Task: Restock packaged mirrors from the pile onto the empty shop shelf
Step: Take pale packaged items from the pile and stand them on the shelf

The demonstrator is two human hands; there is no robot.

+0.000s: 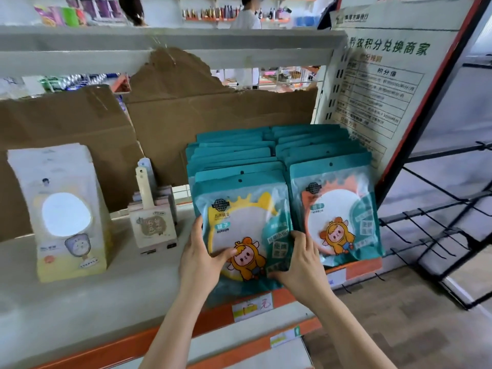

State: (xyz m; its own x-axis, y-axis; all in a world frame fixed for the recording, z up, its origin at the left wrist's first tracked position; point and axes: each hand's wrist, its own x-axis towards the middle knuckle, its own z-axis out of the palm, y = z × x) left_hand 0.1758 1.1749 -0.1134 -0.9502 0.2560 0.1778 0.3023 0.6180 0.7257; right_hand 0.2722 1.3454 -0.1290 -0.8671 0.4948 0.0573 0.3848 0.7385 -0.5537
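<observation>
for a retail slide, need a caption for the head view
The left hand and right hand grip a yellow-framed packaged mirror fronting a teal row on the shelf.

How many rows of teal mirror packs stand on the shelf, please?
2: the left row, whose front pack the left hand and right hand hold, and the right row beside it. None seems hidden.

There are two rows of teal mirror packets [231,158], one stack of cream packets [66,209], one cluster of small boxes [154,230].
</observation>
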